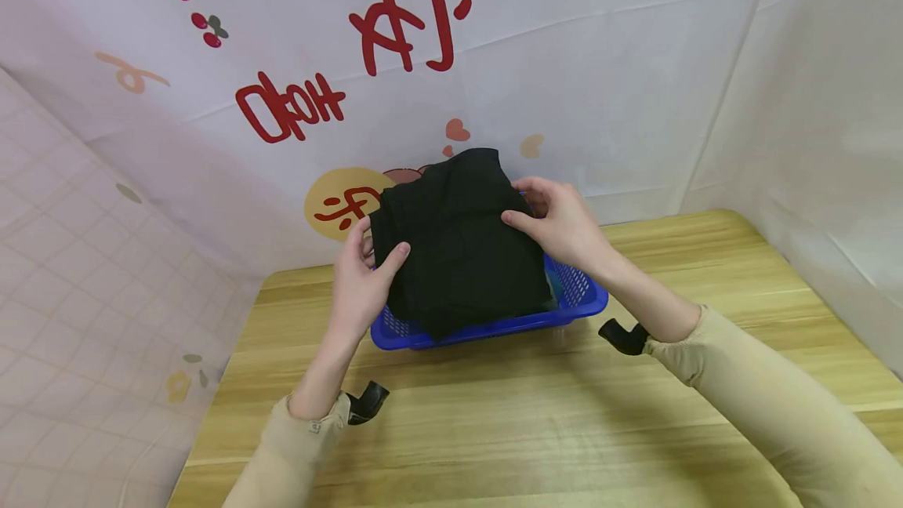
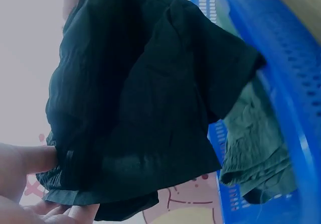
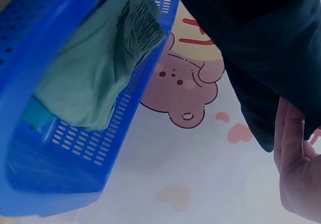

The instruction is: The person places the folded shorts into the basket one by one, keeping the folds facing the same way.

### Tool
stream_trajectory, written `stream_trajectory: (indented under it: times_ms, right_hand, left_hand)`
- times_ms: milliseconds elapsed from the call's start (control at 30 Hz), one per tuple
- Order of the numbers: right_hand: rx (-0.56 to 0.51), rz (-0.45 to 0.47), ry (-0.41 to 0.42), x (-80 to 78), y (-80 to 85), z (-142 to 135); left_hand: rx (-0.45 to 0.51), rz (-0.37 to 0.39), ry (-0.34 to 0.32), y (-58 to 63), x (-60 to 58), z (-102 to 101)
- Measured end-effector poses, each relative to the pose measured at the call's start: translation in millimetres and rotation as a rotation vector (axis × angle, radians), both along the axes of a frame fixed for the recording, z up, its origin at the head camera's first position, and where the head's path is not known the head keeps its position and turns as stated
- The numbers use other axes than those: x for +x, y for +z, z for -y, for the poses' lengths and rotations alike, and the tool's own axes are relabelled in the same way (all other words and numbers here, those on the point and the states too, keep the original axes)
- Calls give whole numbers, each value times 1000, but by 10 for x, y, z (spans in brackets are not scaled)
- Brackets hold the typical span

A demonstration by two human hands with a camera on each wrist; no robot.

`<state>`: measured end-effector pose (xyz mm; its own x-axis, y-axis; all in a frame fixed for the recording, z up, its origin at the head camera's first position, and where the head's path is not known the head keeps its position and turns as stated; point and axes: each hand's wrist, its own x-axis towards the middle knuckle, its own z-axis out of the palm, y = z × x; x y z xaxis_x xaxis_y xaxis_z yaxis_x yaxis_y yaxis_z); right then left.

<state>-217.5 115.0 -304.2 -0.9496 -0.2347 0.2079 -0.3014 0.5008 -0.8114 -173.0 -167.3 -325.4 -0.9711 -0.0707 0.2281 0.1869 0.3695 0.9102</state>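
Folded black shorts (image 1: 466, 249) with a gathered waistband are held up over a blue plastic basket (image 1: 592, 300), covering most of it in the head view. My left hand (image 1: 363, 277) pinches their left edge, thumb in front and fingers behind; the left wrist view shows this grip at the gathered band. On the upper right edge, my right hand (image 1: 560, 222) holds the cloth with its thumb on the front. Its fingers (image 3: 293, 133) lie along the back of the fabric in the right wrist view. Green clothing (image 3: 95, 68) with a gathered edge lies in the basket.
The basket stands on a wood-grain table (image 1: 487, 422) near its back edge. Behind it hangs a white printed cloth (image 1: 600, 85), with another cloth at the left side. Black curved pieces (image 1: 624, 335) stick out at both sleeve cuffs.
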Motion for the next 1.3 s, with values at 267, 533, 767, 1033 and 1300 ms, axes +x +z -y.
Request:
stream_trajectory:
  times_ms: [267,533,767,1033,1300]
  right_hand:
    - [48,24,-29,-155,28,62]
    - [135,105,11,-348,-132,68]
    - [231,134,18,-499,-294,30]
    - [315,139,29,-562,-348,36]
    - [465,165,80,-591,-485,57]
  left_hand:
    - [-39,41,-9,69,-156,25]
    - [-257,146,-13,-23,-321,21]
    - [-381,256,-46,-89,-431,-55]
    - [-448,321,-71,-160,-546,-83]
    - [-590,408,-127,-232,-668,-133]
